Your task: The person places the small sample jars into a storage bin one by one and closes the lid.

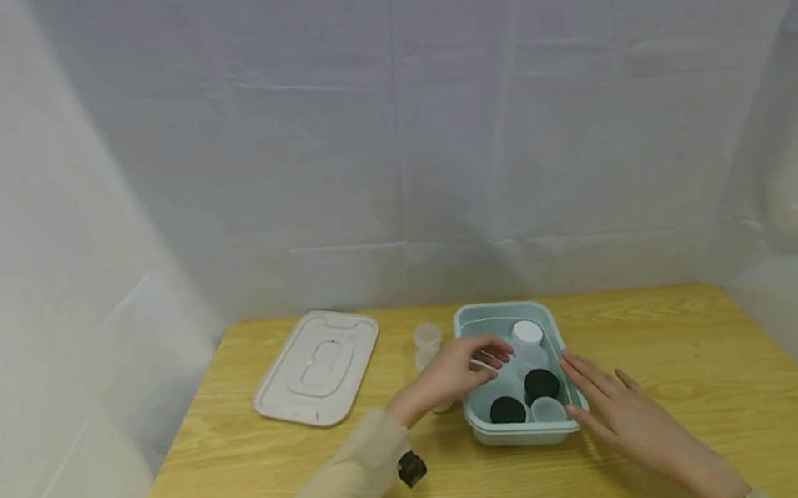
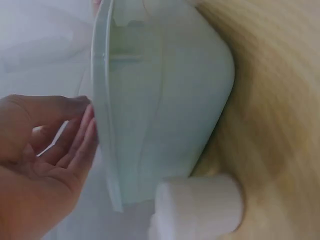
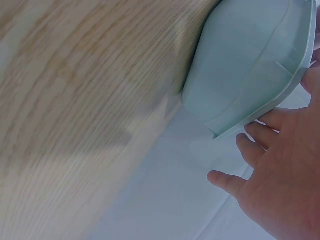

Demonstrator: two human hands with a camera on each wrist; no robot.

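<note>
The bin's contents were shown only by the head view: a white-capped jar, two black lids and a clear cup. The wrist views recorded only its outer wall. The left hand was held over the left rim, fingers loosely curled, nothing visibly gripped. The right hand lay flat against the right rim, fingers straight. A small jar and a white lid stood left on the tabletop.

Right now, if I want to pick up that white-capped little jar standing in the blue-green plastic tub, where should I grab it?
Take the white-capped little jar by its round cap, coming straight down from above. It stands upright at the far end of the blue-green plastic tub, near the walls, so a sideways reach looks cramped. The left hand hovers over the tub's near-left side; come in clear of it.
</note>
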